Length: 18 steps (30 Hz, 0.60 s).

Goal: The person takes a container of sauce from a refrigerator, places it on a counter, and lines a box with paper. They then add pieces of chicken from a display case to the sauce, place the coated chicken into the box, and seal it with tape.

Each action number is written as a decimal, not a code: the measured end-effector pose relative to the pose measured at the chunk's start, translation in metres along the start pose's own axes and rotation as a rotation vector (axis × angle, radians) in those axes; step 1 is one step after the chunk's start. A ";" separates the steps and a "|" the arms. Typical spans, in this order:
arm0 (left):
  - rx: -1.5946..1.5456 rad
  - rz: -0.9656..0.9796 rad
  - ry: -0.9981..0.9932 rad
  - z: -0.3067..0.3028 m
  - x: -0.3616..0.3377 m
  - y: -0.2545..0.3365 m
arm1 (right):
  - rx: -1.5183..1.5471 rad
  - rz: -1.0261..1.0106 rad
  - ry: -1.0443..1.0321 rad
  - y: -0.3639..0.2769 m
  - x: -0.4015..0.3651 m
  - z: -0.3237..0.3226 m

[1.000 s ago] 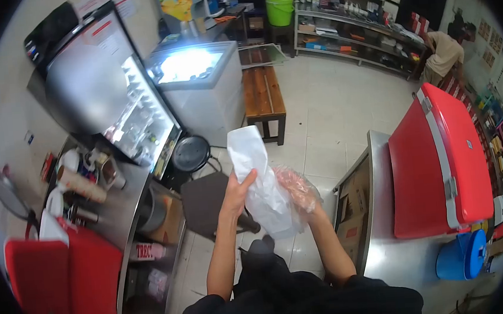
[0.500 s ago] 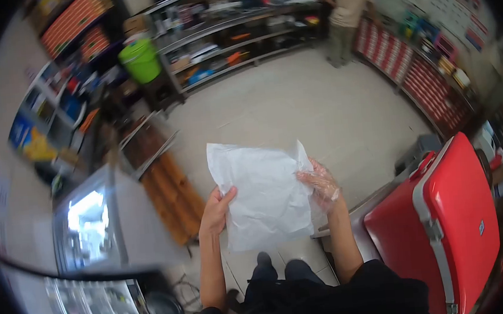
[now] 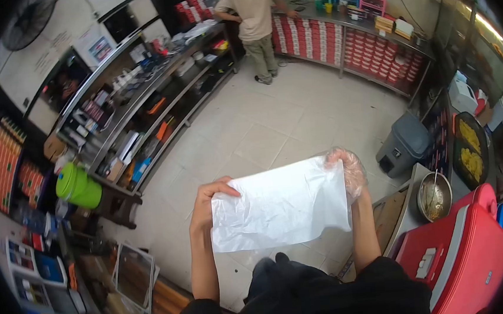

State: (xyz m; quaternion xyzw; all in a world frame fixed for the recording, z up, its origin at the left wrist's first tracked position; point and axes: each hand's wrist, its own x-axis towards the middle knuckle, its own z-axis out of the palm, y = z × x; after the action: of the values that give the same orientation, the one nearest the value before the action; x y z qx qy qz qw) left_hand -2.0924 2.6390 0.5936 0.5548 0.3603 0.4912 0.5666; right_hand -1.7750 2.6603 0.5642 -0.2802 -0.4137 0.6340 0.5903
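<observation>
A thin, creased white plastic bag (image 3: 279, 205) is stretched out flat in front of my body, above the floor. My left hand (image 3: 211, 202) pinches its left edge, thumb lying on the near face. At the upper right corner, my right hand (image 3: 347, 173) grips it inside a loose clear plastic glove. The left hand is bare. Nothing shows inside the bag.
A red cooler box (image 3: 469, 252) stands close on my right, beside a metal bowl (image 3: 434, 196) and a black tray of yellow food (image 3: 471, 151). Beyond are a grey bin (image 3: 404, 144), metal shelves (image 3: 155, 99), a green bucket (image 3: 78, 185) and a standing person (image 3: 256, 27).
My view has swung to the right, bringing the bowl and food tray into sight. The bag now appears wider and shorter, its right side raised, with both hands still holding it.
</observation>
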 end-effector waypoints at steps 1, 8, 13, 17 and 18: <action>-0.017 0.106 -0.144 -0.006 0.030 0.000 | -0.012 -0.003 0.022 -0.003 0.020 -0.005; -0.296 -0.086 0.097 -0.007 0.251 -0.047 | -0.172 -0.192 -0.100 -0.009 0.191 -0.073; -0.177 -0.024 0.044 -0.024 0.419 -0.088 | -0.272 -0.181 -0.124 -0.025 0.328 -0.124; -0.283 -0.205 -0.066 0.007 0.550 -0.095 | -0.648 -0.172 -0.111 -0.066 0.403 -0.179; -0.280 -0.284 -0.123 0.018 0.584 -0.096 | -0.644 -0.171 -0.074 -0.074 0.418 -0.198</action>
State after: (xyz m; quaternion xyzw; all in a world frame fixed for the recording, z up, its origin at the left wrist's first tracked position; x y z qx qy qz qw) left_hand -1.9097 3.2016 0.5814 0.4433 0.3276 0.4169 0.7227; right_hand -1.6310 3.1060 0.5836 -0.3932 -0.6360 0.4285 0.5072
